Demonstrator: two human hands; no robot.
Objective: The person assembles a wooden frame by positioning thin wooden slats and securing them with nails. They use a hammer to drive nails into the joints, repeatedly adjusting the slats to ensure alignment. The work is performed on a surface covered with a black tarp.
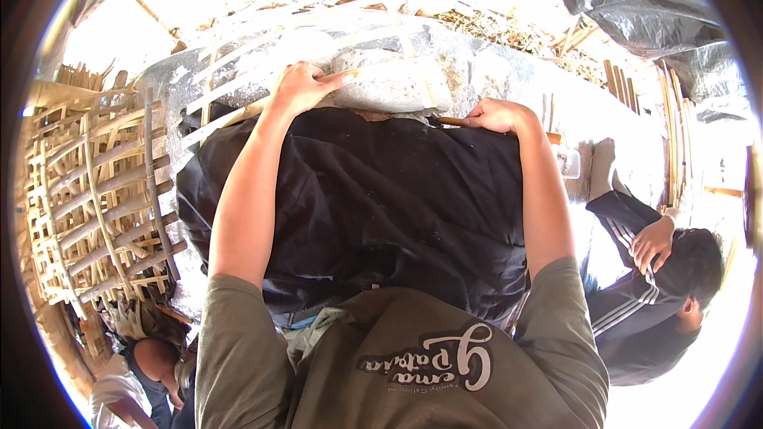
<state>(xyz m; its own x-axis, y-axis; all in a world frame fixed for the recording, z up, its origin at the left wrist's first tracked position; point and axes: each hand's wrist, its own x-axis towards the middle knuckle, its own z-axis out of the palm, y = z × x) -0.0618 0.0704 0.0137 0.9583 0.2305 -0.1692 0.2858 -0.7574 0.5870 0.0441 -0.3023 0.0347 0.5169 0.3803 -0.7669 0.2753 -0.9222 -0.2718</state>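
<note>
We record strong daylight, most intense from ten to twelve o'clock and again around three to four, where the background burns out to white. We note glare across the pale sheet [481, 71] towards twelve o'clock and sheen on the dark tarpaulin [668, 0] at two. The black cloth [397, 191] at centre reads dark, its folds legible. We find fisheye bending in the bamboo lattice [89, 191] at nine, a black circular vignette, and violet-blue fringing near eight.
</note>
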